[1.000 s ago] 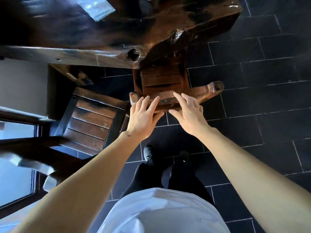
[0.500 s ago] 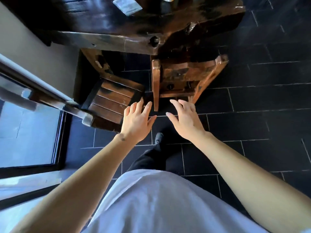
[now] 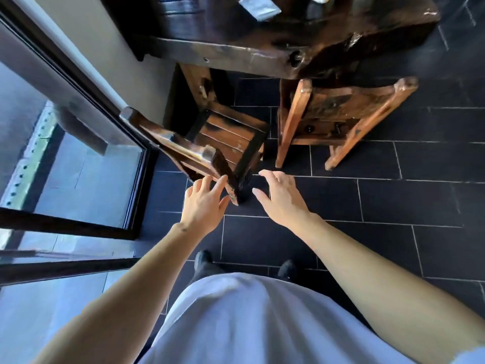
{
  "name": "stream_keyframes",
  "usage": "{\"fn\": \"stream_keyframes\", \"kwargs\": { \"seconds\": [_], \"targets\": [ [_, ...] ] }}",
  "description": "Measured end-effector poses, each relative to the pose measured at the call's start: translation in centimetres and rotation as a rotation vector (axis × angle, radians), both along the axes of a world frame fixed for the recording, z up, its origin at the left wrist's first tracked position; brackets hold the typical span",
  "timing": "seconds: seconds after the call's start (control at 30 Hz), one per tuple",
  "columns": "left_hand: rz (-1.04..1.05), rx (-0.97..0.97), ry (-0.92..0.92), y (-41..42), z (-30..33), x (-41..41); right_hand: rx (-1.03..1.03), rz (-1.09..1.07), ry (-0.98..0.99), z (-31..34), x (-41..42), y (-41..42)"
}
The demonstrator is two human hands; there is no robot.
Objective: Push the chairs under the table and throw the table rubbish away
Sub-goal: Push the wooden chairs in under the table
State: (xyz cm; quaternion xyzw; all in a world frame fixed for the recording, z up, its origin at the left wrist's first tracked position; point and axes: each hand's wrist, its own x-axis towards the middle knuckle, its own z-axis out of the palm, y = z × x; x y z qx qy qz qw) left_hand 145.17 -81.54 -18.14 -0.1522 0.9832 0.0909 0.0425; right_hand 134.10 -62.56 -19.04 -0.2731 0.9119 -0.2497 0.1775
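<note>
Dark tiles; left grip [image 3: 203, 199] touches chair [image 3: 210, 143].

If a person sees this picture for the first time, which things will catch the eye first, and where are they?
Two bare arms reach forward from the bottom, the left hand at the backrest of a dark slatted chair beside the glass door, the right hand open above the black tiled floor. To the right, a lighter wooden chair sits partly under the heavy dark table, where a silvery wrapper lies.
</note>
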Motion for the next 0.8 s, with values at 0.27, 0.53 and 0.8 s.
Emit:
{"fn": "stream_keyframes", "kwargs": {
  "seconds": [0.27,0.53,0.8],
  "targets": [
    [0.048,0.070,0.022,-14.0,-0.5,5.0,0.073,-0.002,0.002,0.2,4.2,-13.8],
    [-0.017,0.114,-0.006,-24.3,-0.4,5.1,0.062,-0.079,-0.001,0.0,5.4,-23.3],
    [-0.101,0.115,-0.064,-28.3,-2.6,-1.8,0.048,-0.125,0.009,-1.8,1.0,-27.8]
  ]
}}
